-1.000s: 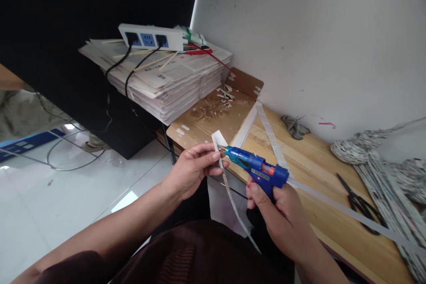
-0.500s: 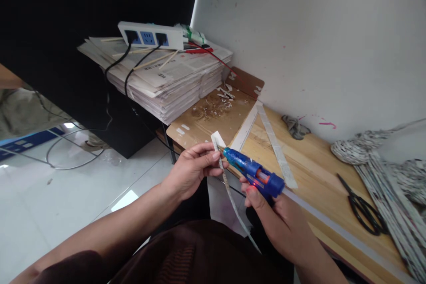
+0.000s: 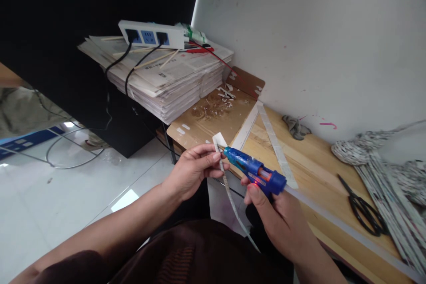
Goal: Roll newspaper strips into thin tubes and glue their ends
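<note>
My left hand (image 3: 199, 163) pinches a thin paper cord (image 3: 230, 197) together with a small white piece of card (image 3: 219, 139). The cord hangs down toward my lap. A blue glue gun (image 3: 254, 169) is gripped in my right hand (image 3: 271, 213), a red light glowing on its side. Its nozzle points left and lies right by the card and the cord's upper end; whether it touches them I cannot tell. A long translucent glue stick (image 3: 336, 217) trails from the back of the gun over the table.
Left of the wooden table (image 3: 319, 164), a newspaper stack (image 3: 186, 93) carries a power strip (image 3: 153, 35). Cardboard (image 3: 203, 120) with paper scraps, two paper strips (image 3: 276, 142), black scissors (image 3: 364, 211) and paper rolls (image 3: 389, 204) lie on the table. Another person's arm (image 3: 9, 76) shows far left.
The glue gun has shifted very slightly right and down. My left hand still holds the cord and card in nearly the same place.
</note>
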`<state>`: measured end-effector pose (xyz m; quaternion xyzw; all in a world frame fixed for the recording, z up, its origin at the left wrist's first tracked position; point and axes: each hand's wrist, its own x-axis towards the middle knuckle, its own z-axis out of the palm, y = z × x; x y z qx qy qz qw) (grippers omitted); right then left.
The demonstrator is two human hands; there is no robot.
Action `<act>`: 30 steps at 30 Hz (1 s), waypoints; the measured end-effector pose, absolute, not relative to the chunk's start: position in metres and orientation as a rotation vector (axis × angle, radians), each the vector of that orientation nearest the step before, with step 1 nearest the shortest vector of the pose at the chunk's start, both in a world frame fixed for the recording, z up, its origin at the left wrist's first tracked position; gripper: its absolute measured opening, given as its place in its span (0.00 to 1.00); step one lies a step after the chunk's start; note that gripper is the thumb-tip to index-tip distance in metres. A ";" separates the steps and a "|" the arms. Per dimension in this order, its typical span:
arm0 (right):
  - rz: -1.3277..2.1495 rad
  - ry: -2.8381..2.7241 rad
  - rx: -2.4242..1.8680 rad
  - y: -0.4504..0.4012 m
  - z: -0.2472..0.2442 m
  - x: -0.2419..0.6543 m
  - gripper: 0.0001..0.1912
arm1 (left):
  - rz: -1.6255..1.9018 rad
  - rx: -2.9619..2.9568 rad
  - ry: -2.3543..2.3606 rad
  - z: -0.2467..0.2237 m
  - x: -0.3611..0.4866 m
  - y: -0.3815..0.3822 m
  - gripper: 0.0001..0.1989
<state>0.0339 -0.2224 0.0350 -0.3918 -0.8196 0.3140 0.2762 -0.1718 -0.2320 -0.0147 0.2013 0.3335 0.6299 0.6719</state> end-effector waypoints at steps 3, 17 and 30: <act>0.880 -2.255 -1.084 -0.222 0.037 0.034 0.12 | 1.424 0.453 0.744 -0.015 -0.173 -0.232 0.09; 1.244 -1.979 -1.158 -0.220 0.034 0.032 0.23 | 1.415 0.446 0.754 -0.016 -0.173 -0.232 0.10; 1.240 -1.952 -1.166 -0.220 0.035 0.033 0.23 | 1.409 0.494 0.759 -0.014 -0.172 -0.232 0.09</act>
